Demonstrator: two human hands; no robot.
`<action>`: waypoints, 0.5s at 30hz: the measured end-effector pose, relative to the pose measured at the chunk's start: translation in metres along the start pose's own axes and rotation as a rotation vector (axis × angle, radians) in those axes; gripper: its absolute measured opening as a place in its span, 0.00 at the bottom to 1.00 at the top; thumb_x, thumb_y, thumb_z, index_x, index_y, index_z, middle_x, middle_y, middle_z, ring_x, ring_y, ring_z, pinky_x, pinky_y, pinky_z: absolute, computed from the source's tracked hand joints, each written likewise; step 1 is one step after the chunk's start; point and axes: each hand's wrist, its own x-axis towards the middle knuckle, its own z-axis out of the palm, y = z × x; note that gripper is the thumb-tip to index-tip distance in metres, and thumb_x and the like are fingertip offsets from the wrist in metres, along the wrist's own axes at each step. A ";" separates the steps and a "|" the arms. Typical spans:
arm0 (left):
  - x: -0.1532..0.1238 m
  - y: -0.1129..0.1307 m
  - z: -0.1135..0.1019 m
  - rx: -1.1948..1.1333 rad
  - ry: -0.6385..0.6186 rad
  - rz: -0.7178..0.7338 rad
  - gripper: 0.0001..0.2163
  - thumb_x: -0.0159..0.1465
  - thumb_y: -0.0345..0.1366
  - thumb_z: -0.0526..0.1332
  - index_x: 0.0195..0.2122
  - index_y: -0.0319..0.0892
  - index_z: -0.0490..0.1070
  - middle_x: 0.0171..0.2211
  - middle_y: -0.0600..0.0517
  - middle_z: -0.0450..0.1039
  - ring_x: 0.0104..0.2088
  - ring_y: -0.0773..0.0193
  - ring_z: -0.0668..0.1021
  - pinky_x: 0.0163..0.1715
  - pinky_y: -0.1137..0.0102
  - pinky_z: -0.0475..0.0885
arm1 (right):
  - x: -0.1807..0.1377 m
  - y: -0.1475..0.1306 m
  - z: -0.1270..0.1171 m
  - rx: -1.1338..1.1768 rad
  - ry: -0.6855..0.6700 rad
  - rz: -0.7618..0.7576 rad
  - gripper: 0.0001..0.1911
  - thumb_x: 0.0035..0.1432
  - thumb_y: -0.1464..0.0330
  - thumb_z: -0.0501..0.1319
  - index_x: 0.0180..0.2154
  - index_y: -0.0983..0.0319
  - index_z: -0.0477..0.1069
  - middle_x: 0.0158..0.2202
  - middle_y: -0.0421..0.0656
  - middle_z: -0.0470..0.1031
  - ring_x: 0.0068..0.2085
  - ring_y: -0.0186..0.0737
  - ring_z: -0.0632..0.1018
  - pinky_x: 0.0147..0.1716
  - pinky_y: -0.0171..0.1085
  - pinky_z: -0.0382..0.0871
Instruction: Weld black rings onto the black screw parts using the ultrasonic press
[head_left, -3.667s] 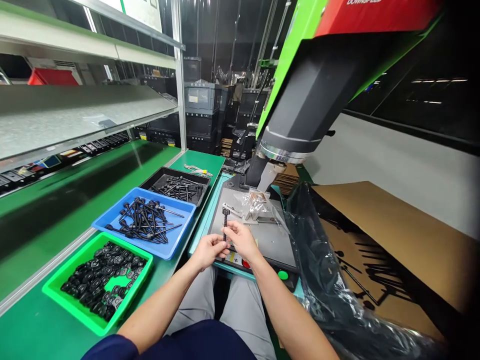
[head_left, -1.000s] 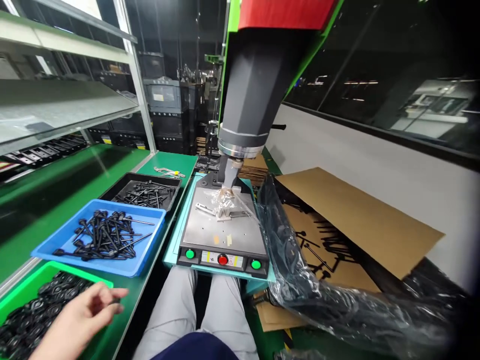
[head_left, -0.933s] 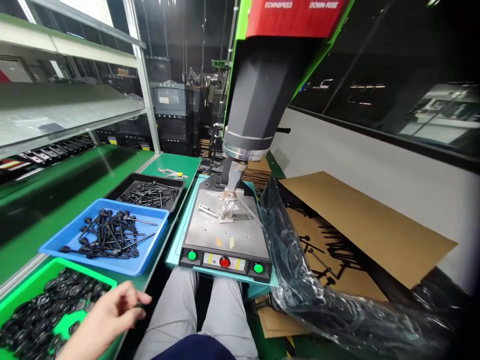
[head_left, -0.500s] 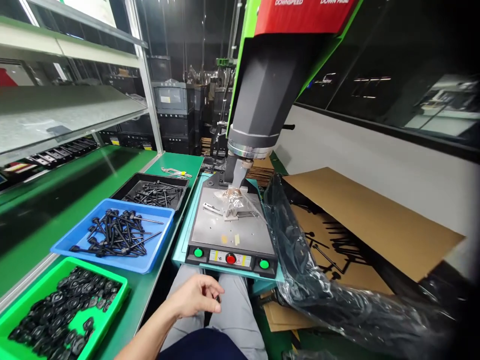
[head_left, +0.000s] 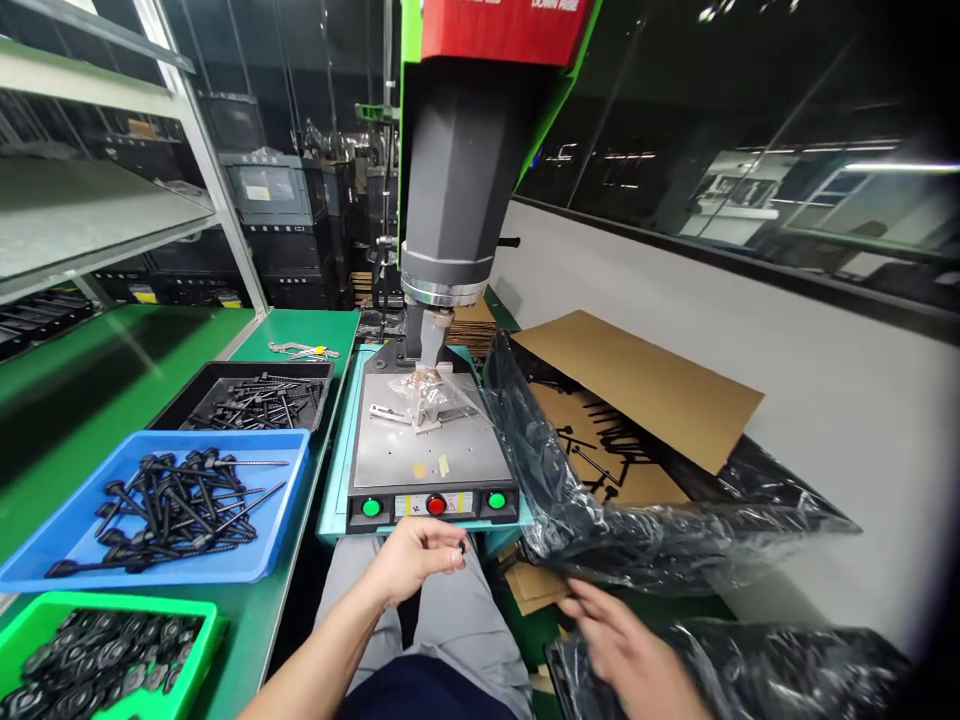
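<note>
My left hand (head_left: 415,558) hovers over my lap just below the press's control panel (head_left: 433,504), its thumb and fingers pinched on a small black part (head_left: 462,548). My right hand (head_left: 626,642) is low at the right, blurred by motion, fingers stretched toward the black plastic bag (head_left: 720,670) beside my leg. Nothing shows in it. The press's metal plate (head_left: 420,445) holds a small fixture under clear wrapping (head_left: 421,396), below the grey press head (head_left: 450,190).
On the green bench sit a blue tray (head_left: 67,525) of black pins, a black tray (head_left: 187,390) of similar pins and a green tray (head_left: 199,645) of small black parts. A plastic-lined cardboard box (head_left: 645,400) of finished pins stands to the right.
My left hand has left the green tray and come over my lap with a small black part. My right hand has come into view at the lower right. My head has turned right.
</note>
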 end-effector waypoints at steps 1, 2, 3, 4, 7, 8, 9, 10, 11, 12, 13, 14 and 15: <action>-0.001 0.001 -0.002 0.009 0.025 0.015 0.24 0.43 0.47 0.77 0.38 0.38 0.81 0.35 0.44 0.80 0.31 0.61 0.77 0.35 0.65 0.71 | 0.008 -0.006 0.018 0.032 -0.161 -0.077 0.17 0.64 0.53 0.57 0.47 0.54 0.77 0.40 0.47 0.80 0.41 0.48 0.81 0.37 0.42 0.79; -0.003 0.001 -0.005 0.031 0.059 0.032 0.24 0.43 0.46 0.77 0.38 0.38 0.82 0.33 0.45 0.80 0.30 0.61 0.77 0.35 0.66 0.71 | 0.018 -0.013 0.035 0.063 -0.317 -0.162 0.18 0.65 0.55 0.55 0.48 0.55 0.76 0.42 0.47 0.81 0.42 0.48 0.82 0.40 0.43 0.79; -0.006 0.002 -0.010 0.066 0.095 0.049 0.23 0.43 0.46 0.77 0.38 0.38 0.82 0.31 0.46 0.79 0.30 0.62 0.76 0.36 0.66 0.70 | 0.027 -0.022 0.051 0.086 -0.438 -0.241 0.18 0.67 0.58 0.54 0.50 0.57 0.76 0.44 0.48 0.80 0.44 0.47 0.82 0.43 0.43 0.78; -0.010 0.002 -0.016 0.107 0.137 0.065 0.22 0.44 0.46 0.77 0.38 0.38 0.82 0.29 0.48 0.79 0.30 0.62 0.76 0.36 0.66 0.70 | 0.036 -0.030 0.064 0.094 -0.522 -0.310 0.19 0.68 0.60 0.53 0.52 0.58 0.75 0.46 0.48 0.80 0.45 0.46 0.81 0.45 0.43 0.77; -0.022 0.001 -0.035 0.212 0.271 0.096 0.22 0.47 0.47 0.75 0.40 0.40 0.82 0.30 0.48 0.79 0.32 0.59 0.77 0.39 0.65 0.72 | 0.054 -0.052 0.087 0.053 -0.581 -0.476 0.19 0.68 0.66 0.51 0.55 0.59 0.73 0.50 0.48 0.79 0.49 0.45 0.80 0.50 0.42 0.75; -0.025 0.000 -0.040 0.240 0.313 0.106 0.22 0.48 0.48 0.74 0.42 0.41 0.82 0.33 0.47 0.80 0.34 0.57 0.78 0.41 0.64 0.72 | 0.058 -0.056 0.090 0.029 -0.581 -0.530 0.19 0.68 0.67 0.51 0.55 0.59 0.73 0.50 0.48 0.79 0.50 0.45 0.80 0.51 0.42 0.74; -0.028 0.000 -0.044 0.268 0.351 0.117 0.22 0.49 0.49 0.73 0.42 0.42 0.82 0.35 0.46 0.81 0.36 0.56 0.79 0.43 0.63 0.73 | 0.061 -0.058 0.092 0.005 -0.581 -0.582 0.19 0.68 0.68 0.50 0.55 0.59 0.73 0.49 0.49 0.79 0.50 0.45 0.79 0.51 0.42 0.74; -0.031 0.000 -0.047 0.296 0.381 0.128 0.22 0.50 0.49 0.72 0.43 0.42 0.82 0.37 0.46 0.81 0.38 0.54 0.79 0.44 0.62 0.73 | 0.064 -0.059 0.094 -0.017 -0.584 -0.630 0.20 0.69 0.68 0.50 0.56 0.60 0.72 0.49 0.49 0.79 0.49 0.45 0.80 0.50 0.42 0.75; -0.032 0.000 -0.049 0.321 0.400 0.136 0.22 0.51 0.50 0.72 0.44 0.43 0.82 0.39 0.45 0.81 0.39 0.53 0.80 0.46 0.61 0.73 | 0.067 -0.059 0.094 -0.037 -0.590 -0.674 0.20 0.69 0.69 0.49 0.56 0.60 0.72 0.48 0.49 0.79 0.48 0.45 0.80 0.49 0.42 0.75; -0.033 0.001 -0.051 0.336 0.407 0.137 0.22 0.51 0.50 0.72 0.44 0.43 0.82 0.41 0.45 0.82 0.41 0.52 0.80 0.47 0.60 0.73 | 0.069 -0.058 0.095 -0.057 -0.596 -0.714 0.20 0.69 0.69 0.49 0.57 0.60 0.72 0.48 0.49 0.79 0.47 0.45 0.80 0.48 0.42 0.75; -0.033 0.002 -0.051 0.339 0.403 0.133 0.22 0.51 0.50 0.72 0.45 0.43 0.82 0.42 0.45 0.82 0.42 0.51 0.80 0.48 0.59 0.73 | 0.071 -0.058 0.095 -0.072 -0.598 -0.752 0.20 0.69 0.69 0.48 0.57 0.61 0.71 0.48 0.50 0.79 0.48 0.45 0.80 0.47 0.42 0.75; -0.033 0.003 -0.051 0.334 0.390 0.127 0.23 0.51 0.50 0.72 0.45 0.43 0.82 0.43 0.44 0.82 0.43 0.50 0.81 0.49 0.59 0.73 | 0.073 -0.057 0.095 -0.085 -0.597 -0.784 0.21 0.70 0.69 0.48 0.57 0.61 0.71 0.48 0.50 0.79 0.48 0.45 0.80 0.47 0.42 0.75; -0.032 0.005 -0.051 0.327 0.378 0.119 0.23 0.51 0.49 0.72 0.45 0.44 0.82 0.43 0.44 0.82 0.44 0.49 0.81 0.50 0.58 0.73 | 0.075 -0.057 0.094 -0.093 -0.594 -0.810 0.21 0.70 0.69 0.47 0.57 0.62 0.71 0.49 0.50 0.78 0.49 0.45 0.80 0.47 0.42 0.75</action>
